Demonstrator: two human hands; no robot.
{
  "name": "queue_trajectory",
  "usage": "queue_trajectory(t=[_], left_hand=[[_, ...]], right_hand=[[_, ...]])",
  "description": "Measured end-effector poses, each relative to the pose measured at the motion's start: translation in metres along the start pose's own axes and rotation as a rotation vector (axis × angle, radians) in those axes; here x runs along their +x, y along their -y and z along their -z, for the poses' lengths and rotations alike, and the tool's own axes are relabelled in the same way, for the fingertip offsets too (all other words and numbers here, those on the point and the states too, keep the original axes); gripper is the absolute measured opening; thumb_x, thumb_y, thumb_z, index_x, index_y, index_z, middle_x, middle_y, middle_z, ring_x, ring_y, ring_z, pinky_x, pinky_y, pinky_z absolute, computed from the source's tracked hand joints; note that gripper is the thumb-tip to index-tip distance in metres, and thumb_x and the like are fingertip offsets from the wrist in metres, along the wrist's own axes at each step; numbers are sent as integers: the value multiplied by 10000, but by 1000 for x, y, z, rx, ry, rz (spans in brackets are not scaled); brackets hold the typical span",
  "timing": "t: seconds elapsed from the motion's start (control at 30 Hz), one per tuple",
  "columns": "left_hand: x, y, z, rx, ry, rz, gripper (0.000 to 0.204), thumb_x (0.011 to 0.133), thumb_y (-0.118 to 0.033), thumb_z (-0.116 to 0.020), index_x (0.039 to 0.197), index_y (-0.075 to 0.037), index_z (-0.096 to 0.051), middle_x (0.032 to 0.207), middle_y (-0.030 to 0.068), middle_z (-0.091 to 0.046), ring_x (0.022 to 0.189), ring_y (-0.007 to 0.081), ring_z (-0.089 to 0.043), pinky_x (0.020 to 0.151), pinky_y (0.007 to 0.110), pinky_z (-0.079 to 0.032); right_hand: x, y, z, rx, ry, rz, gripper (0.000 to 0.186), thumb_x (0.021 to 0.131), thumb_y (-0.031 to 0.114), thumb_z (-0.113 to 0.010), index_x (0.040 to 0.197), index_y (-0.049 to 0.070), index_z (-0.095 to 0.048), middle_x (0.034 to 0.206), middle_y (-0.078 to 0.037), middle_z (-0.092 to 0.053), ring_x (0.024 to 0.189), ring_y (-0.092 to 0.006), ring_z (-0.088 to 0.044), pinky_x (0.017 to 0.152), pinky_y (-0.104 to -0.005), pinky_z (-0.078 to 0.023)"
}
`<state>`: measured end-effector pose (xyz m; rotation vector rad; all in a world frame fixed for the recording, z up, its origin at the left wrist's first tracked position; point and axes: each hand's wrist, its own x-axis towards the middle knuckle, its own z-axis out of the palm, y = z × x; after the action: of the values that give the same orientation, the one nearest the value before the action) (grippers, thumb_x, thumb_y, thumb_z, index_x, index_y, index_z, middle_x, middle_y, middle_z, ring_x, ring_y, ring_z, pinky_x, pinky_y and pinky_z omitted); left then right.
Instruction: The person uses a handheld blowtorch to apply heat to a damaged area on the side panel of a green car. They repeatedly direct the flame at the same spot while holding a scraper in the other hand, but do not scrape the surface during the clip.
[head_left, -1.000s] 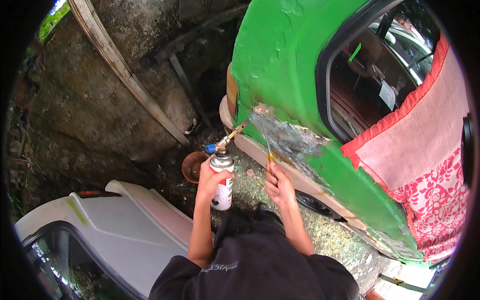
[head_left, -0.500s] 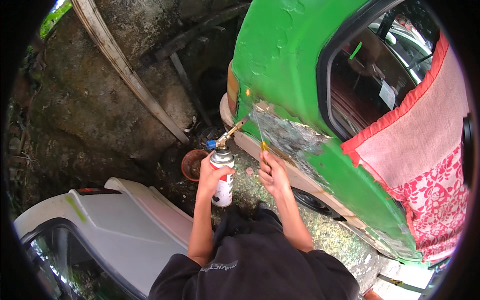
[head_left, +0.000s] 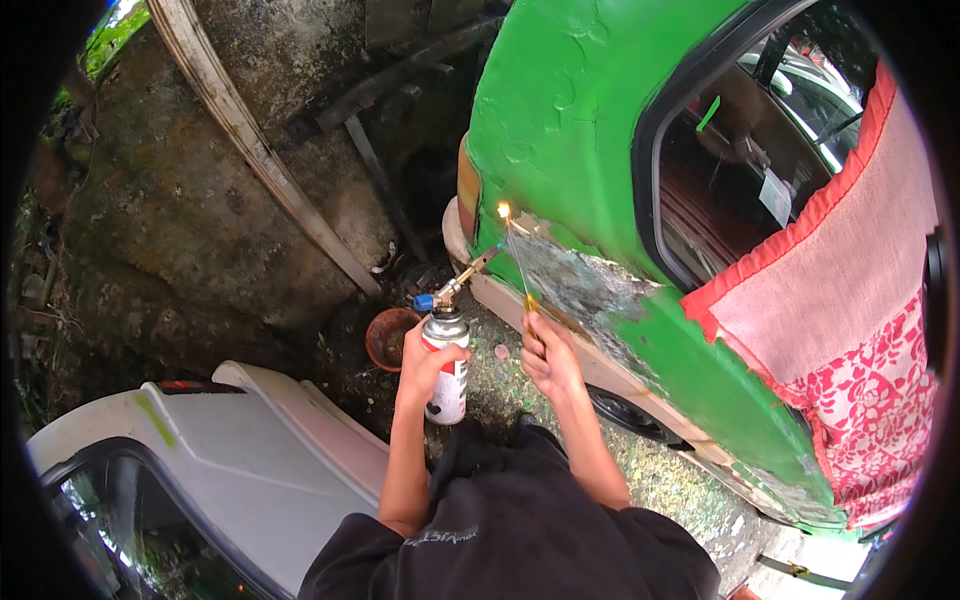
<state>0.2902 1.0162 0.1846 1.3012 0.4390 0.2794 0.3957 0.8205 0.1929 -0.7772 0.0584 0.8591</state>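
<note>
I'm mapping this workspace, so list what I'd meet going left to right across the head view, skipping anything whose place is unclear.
Pale car → reddish pot → gas torch → yellow-handled tool → dark wheel → red-and-pink cloth.

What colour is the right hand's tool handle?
The handle is yellow, seen best in the head view.

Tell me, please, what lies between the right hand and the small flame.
The head view shows a yellow-handled tool there, its thin shaft pointing from the right hand toward the flame.
</note>
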Motion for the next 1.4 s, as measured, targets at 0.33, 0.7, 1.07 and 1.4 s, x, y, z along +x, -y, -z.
queue_trajectory(t=[0.33,0.7,1.07,1.4], left_hand=[[-4,0,-6,13,-30,9,389,627,-31,-774,995,-15,-648,882,44,-702,769,135,-650,740,301,-520],[9,8,-12,-32,26,-4,383,639,-39,-779,998,-13,-650,875,42,-697,770,129,-643,736,294,-509],[12,8,-14,-43,3,0,389,642,-28,-786,1007,-17,-652,891,45,-701,781,128,-649,743,297,-513],[7,1,-16,-32,5,-12,410,634,-32,-787,1020,-14,-648,892,40,-697,774,132,-645,748,301,-511]], right_hand=[[4,-7,4,-6,15,15,186,1084,247,-508,974,98,-519,616,59,-394,386,-27,-271,344,-222,-186],[-37,-6,28,-35,-61,18,182,1093,249,-486,1025,88,-537,618,54,-384,390,-28,-278,344,-212,-196],[-33,-4,23,-43,-58,3,187,1091,251,-494,1014,83,-526,618,56,-387,390,-28,-276,343,-215,-200],[-33,-1,28,-31,-63,14,191,1082,256,-516,1002,84,-536,618,58,-388,386,-30,-282,343,-216,-190]])
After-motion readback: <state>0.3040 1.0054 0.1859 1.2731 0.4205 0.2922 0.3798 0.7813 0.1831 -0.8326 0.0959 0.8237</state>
